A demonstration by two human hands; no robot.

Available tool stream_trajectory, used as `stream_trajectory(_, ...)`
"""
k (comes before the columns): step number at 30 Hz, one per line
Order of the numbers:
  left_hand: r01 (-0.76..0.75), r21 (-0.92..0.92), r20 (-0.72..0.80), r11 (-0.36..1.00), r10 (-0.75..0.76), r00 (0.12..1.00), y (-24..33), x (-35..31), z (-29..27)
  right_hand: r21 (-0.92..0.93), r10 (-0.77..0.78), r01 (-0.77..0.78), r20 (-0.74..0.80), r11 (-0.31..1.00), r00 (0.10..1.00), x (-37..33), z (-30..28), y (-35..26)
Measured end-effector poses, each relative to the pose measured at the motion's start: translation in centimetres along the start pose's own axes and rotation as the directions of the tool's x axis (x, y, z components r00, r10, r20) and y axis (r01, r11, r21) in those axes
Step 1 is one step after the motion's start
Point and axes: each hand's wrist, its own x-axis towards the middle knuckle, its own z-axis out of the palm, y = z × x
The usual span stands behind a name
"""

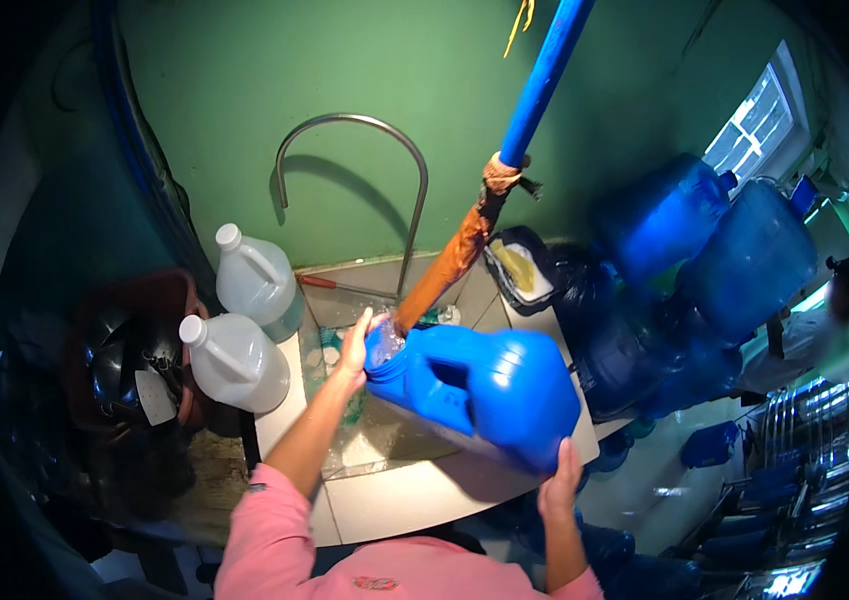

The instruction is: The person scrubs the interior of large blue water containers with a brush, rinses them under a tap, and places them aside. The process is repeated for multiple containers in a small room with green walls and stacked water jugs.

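A blue plastic jug (530,385) with a moulded handle lies tilted on its side over a tiled sink (415,465), its mouth toward the left. My left hand (353,350) grips the jug at its mouth, fingers partly hidden behind the rim. Under the base at the right, my right hand (561,485) holds the jug up. A blue pipe (543,85) slants down from above; its orange-brown lower part (450,258) ends at the jug's mouth. Water (387,345) splashes there and into the basin below.
Two whitish jugs (245,365) stand on the left rim, near a reddish tub (193,300) of dark pans. A curved metal spout (423,190) rises behind the sink. A black container (525,270) and large blue water bottles (750,260) crowd the right. Another person (805,345) is farther right.
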Motion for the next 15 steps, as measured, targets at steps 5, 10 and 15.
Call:
stream_trajectory(5,0.021,-0.658,-0.142,0.753,-0.151,0.978,-13.1,-1.4,-3.1,-0.453,-0.438,0.554,0.342,0.699,0.832,0.2,9.0,-7.9)
stream_trajectory(10,0.117,-0.801,0.087,0.587,-0.078,0.993,-18.5,-1.4,3.0,-0.403,-0.506,0.912,0.772,0.077,0.384,0.9,16.3,-9.8)
stream_trajectory(15,0.215,-0.829,0.287,0.516,0.061,0.956,-17.2,-1.8,7.2,-0.375,-0.515,0.927,0.793,0.008,0.325,1.1,18.2,-9.5)
